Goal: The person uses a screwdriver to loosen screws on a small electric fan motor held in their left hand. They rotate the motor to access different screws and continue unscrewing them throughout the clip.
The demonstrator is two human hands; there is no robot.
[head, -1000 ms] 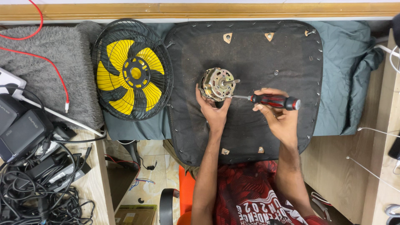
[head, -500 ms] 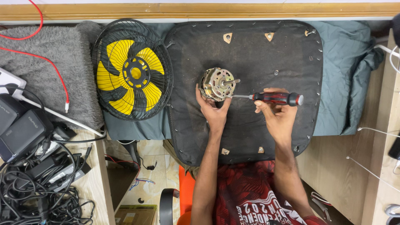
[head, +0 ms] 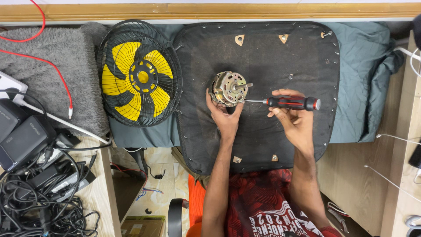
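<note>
Both grips are busy: my left hand [head: 226,117] cups the small fan motor [head: 229,88] from below, fingers closed against its metal casing, and my right hand [head: 294,120] is wrapped around the red-and-black handle of a screwdriver [head: 291,103]. Its thin steel shaft lies level, and the tip meets the motor's side. The motor is round, brass-toned, with stamped plates and a short shaft poking out of its middle.

It sits near the centre of a dark, worn pad [head: 263,57], rounded at the corners, with a felt-like face, small metal staples along its edge and a few triangular tabs. The pad lies on a teal cloth [head: 364,79] that bunches into folds on the right. Left of the pad rests a fan head [head: 139,74]: a black wire cage over glossy yellow blades. Further left is a shaggy grey rug [head: 48,66] crossed by a red wire [head: 61,83]. A light wooden bench [head: 98,193] at lower left carries black adapters and a tangle of cables [head: 39,202]. A wooden rail [head: 210,9] runs along the top.
</note>
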